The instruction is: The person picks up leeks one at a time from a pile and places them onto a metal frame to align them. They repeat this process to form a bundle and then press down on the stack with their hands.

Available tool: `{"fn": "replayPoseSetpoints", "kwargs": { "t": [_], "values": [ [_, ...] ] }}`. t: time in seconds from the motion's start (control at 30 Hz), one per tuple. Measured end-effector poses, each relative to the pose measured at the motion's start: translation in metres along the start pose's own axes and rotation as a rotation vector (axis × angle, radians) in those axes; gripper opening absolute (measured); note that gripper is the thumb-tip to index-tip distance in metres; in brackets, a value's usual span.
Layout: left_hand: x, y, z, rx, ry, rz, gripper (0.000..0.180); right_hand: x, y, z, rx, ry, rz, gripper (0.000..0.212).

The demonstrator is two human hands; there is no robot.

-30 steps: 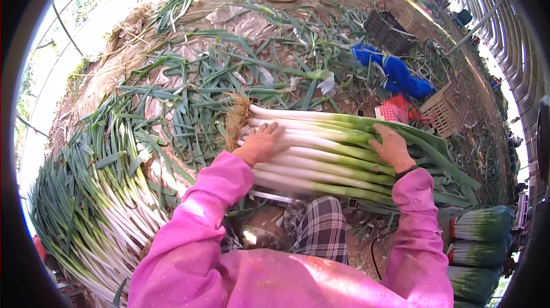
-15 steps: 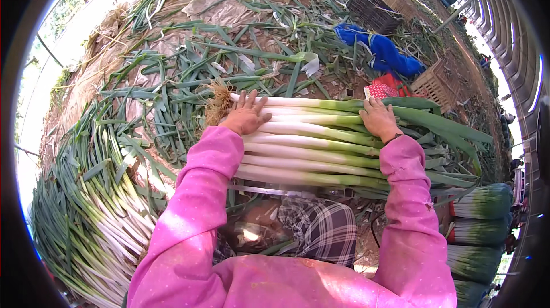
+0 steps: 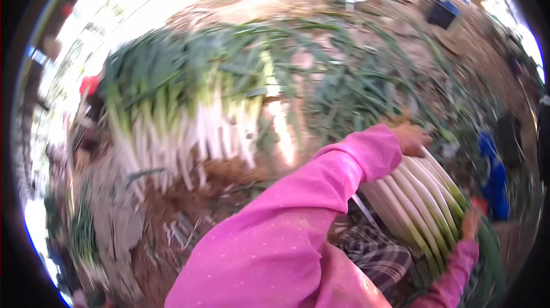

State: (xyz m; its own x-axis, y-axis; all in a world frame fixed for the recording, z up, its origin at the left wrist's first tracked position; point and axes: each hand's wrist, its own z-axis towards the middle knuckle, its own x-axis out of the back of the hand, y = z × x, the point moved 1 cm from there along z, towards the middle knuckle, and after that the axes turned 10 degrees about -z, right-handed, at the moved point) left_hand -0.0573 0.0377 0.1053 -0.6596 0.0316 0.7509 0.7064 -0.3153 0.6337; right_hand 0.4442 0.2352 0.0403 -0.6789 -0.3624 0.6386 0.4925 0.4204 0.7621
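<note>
A row of thick leeks (image 3: 415, 193), with white shanks and green upper parts, lies side by side in front of me at the lower right. My left hand (image 3: 413, 138) rests at the root end of the row, fingers stretched over the farthest leeks. Brownish roots show just behind it. Lower down, my right hand (image 3: 471, 223) lies against the outer leek where white turns green, its fingers extended and blurred. Neither hand is wrapped round a leek. Dark green leaves (image 3: 490, 251) trail beyond the right wrist.
A large pile of leeks (image 3: 195, 116) lies on the ground to the left, roots toward me. Loose cut leaves (image 3: 361, 87) cover the ground beyond. A blue cloth (image 3: 494, 182) and a dark crate (image 3: 442, 13) are at the right. My plaid-covered leg (image 3: 372, 253) is below the row.
The view has swung left, bringing the leek pile toward the middle and shifting the row and both hands to the right. Both hands remain on the row at its two ends.
</note>
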Motion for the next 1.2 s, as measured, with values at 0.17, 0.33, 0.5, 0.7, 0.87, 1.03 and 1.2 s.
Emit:
{"fn": "replayPoseSetpoints", "kwargs": {
  "t": [0.17,0.33,0.5,0.7,0.87,1.03,1.2],
  "values": [
    [0.074,-0.027,-0.232,0.474,0.432,0.095,0.024,0.111,-0.037,0.000,-0.172,-0.252,0.273,0.047],
    [0.021,-0.120,-0.562,1.245,0.994,0.640,0.044,0.153,-0.028,-0.014,-0.370,-0.007,0.382,0.054],
    [0.010,-0.139,-0.625,1.799,1.059,0.257,0.045,0.142,-0.021,-0.061,-0.391,0.424,0.358,0.057],
    [0.045,-0.135,-0.686,1.650,1.117,-0.148,0.056,0.169,-0.039,-0.149,-0.230,-0.003,-0.150,0.049],
    [0.066,-0.053,-0.667,1.236,1.366,-0.535,0.053,0.182,-0.051,-0.238,-0.277,0.324,-0.065,0.057],
    [-0.012,-0.035,-0.666,1.310,0.816,-1.387,0.036,0.171,-0.051,-0.224,-0.332,0.598,0.231,0.056],
    [-0.001,-0.131,-0.679,1.354,1.383,-1.100,0.041,0.211,-0.082,-0.144,-0.357,0.443,0.632,0.053]
  ]
}}
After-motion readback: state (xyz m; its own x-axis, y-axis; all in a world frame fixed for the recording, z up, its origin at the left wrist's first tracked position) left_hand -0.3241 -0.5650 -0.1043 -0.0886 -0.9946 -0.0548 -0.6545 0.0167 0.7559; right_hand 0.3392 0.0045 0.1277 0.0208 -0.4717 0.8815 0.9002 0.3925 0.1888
